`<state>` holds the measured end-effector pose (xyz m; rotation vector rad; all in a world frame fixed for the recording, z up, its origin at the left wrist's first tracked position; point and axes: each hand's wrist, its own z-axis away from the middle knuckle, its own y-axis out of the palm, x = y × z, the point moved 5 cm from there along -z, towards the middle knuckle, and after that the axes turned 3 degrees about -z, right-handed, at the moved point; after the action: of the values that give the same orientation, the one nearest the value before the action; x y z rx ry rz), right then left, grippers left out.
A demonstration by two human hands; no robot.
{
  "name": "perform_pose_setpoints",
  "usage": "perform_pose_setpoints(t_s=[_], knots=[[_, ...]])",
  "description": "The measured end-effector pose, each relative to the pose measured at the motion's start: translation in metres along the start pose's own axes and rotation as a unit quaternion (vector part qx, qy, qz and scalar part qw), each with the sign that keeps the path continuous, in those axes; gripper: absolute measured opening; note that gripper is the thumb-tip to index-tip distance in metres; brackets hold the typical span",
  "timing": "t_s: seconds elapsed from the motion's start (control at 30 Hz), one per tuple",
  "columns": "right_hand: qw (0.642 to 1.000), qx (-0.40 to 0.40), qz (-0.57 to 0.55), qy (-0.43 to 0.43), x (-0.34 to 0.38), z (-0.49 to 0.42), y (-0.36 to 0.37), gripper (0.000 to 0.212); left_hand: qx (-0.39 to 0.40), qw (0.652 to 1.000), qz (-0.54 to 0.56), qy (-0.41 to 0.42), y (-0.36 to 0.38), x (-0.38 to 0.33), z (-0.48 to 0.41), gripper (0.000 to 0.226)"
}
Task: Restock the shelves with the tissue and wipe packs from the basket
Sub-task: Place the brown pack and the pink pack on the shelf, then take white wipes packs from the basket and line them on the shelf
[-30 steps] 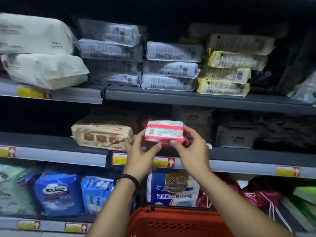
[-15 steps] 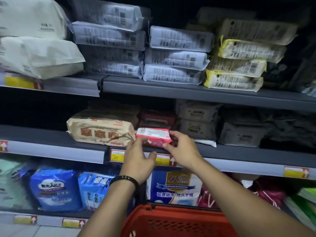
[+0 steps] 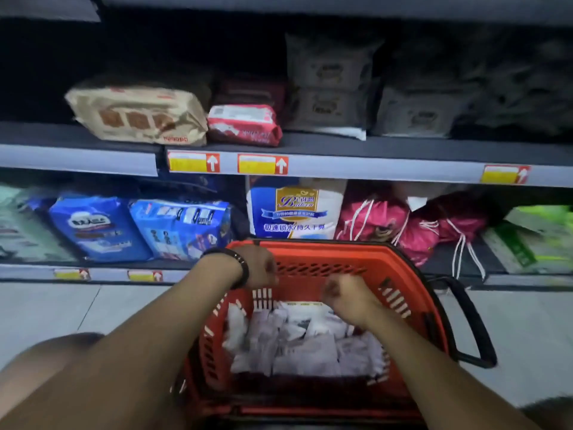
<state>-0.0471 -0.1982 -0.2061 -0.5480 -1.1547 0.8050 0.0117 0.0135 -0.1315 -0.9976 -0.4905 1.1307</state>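
Observation:
A red shopping basket [image 3: 400,271] stands on the floor in front of the shelving, with several white and pale tissue packs [image 3: 297,342] piled inside. Both my hands hang over the basket's far half. My left hand [image 3: 260,265], a dark band on its wrist, is curled near the far rim. My right hand [image 3: 344,294] is loosely fisted just above the packs. Neither hand holds a pack. The pink wipe pack [image 3: 245,124] lies on the middle shelf [image 3: 387,150], beside a beige pack [image 3: 139,114].
Grey wipe packs [image 3: 328,85] are stacked right of the pink pack. The lower shelf holds blue packs [image 3: 179,226], a tall blue-and-white pack [image 3: 294,209], pink drawstring bags [image 3: 387,225] and green packs [image 3: 533,240]. The basket's black handle [image 3: 474,324] sticks out to the right. Pale floor tiles flank the basket.
Both hands let go of the pink wipe pack on the middle shelf and dropped down to the basket. My view tilted downward, so the top shelf left the frame.

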Motion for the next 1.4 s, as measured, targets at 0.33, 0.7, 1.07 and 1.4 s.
perform_pose_setpoints(t_s=[0.33, 0.7, 1.07, 1.4], knots=[[0.946, 0.215, 0.227, 0.089, -0.080, 0.010, 0.110, 0.079, 0.093, 0.984, -0.138, -0.067, 0.138, 0.013, -0.026, 0.052], [0.942, 0.224, 0.245, 0.048, -0.048, -0.011, 0.122, 0.071, 0.094, 0.940, 0.153, -0.291, 0.228, 0.004, -0.066, 0.096], [0.929, 0.261, 0.263, 0.017, -0.027, -0.008, 0.132, 0.060, 0.107, 0.928, 0.200, -0.296, 0.233, 0.007, -0.087, 0.102], [0.925, 0.227, 0.304, 0.025, 0.003, 0.020, 0.064, 0.065, 0.091, 0.857, 0.438, -0.256, 0.180, -0.009, -0.046, 0.097]])
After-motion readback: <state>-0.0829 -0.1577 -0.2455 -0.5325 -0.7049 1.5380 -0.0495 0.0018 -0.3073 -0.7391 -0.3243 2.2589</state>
